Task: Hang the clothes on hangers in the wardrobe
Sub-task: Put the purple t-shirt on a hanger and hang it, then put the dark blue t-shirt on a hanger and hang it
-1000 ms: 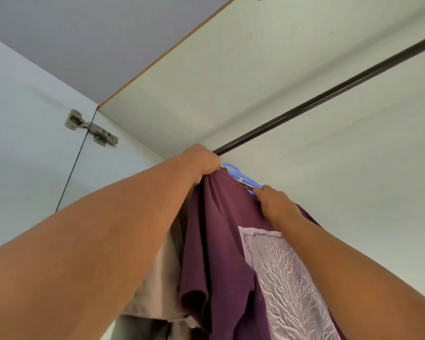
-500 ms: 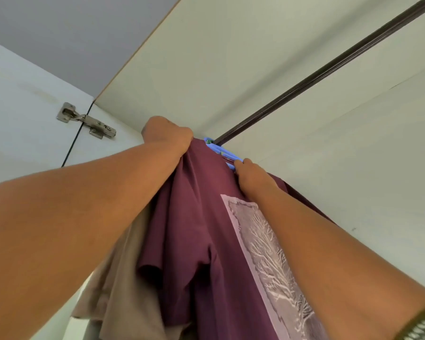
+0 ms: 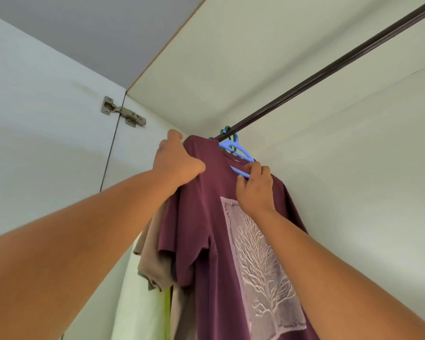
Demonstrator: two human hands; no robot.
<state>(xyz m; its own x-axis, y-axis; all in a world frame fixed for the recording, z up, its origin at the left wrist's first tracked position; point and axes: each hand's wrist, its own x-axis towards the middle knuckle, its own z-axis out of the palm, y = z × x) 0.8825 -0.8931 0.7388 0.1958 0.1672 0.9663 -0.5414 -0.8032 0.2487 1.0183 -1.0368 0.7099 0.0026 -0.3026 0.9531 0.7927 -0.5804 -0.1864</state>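
A maroon T-shirt (image 3: 201, 217) with a pale tree print hangs on a blue plastic hanger (image 3: 238, 150), hooked over the dark wardrobe rail (image 3: 329, 69) at its left end. My left hand (image 3: 177, 163) grips the shirt's left shoulder. My right hand (image 3: 254, 187) pinches the blue hanger's bar at the neckline. A green hanger hook (image 3: 225, 130) sits on the rail just behind.
A beige shirt (image 3: 155, 261) and a pale green garment (image 3: 138, 303) hang to the left behind the maroon one. The open wardrobe door (image 3: 47, 143) with its metal hinge (image 3: 123, 114) stands left. The rail runs bare toward the upper right.
The blue hanger's hook now sits on the rail. Both hands have shifted up and right with the shirt, and the left hand has moved onto the shoulder.
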